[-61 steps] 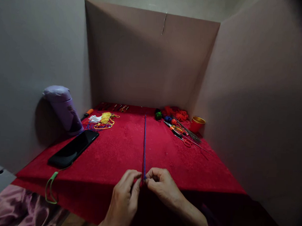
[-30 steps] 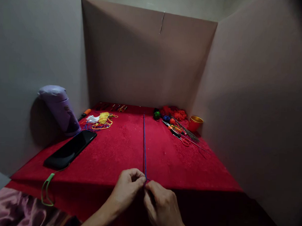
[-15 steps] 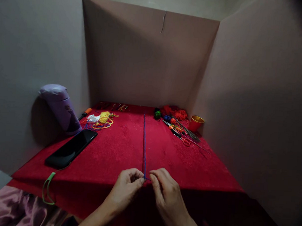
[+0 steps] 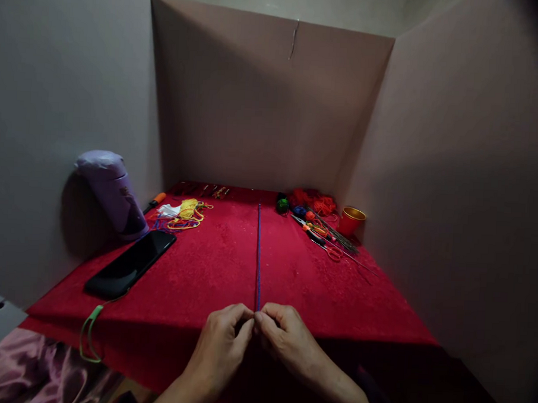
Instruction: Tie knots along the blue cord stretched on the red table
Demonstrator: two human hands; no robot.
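Observation:
A thin blue cord (image 4: pixel 258 254) runs straight down the middle of the red cloth-covered table (image 4: pixel 212 270), from the far edge to the near edge. My left hand (image 4: pixel 222 348) and my right hand (image 4: pixel 285 339) meet at the cord's near end, fingertips pinched together on it at the table's front edge. Both hands are closed and touch each other.
At left stand a lilac jug (image 4: pixel 111 191), a black phone (image 4: pixel 130 264) with a green strap (image 4: pixel 89 330), and yellow and purple cords (image 4: pixel 186 215). At back right lie thread balls (image 4: pixel 282 205), orange thread (image 4: pixel 317 203), scissors (image 4: pixel 325 245) and an orange cup (image 4: pixel 352 220). Cardboard walls enclose the table.
My hands have drawn close again on the cord's near end; a second ago the right hand sat lower and nearer me. The cord stays stretched along the table.

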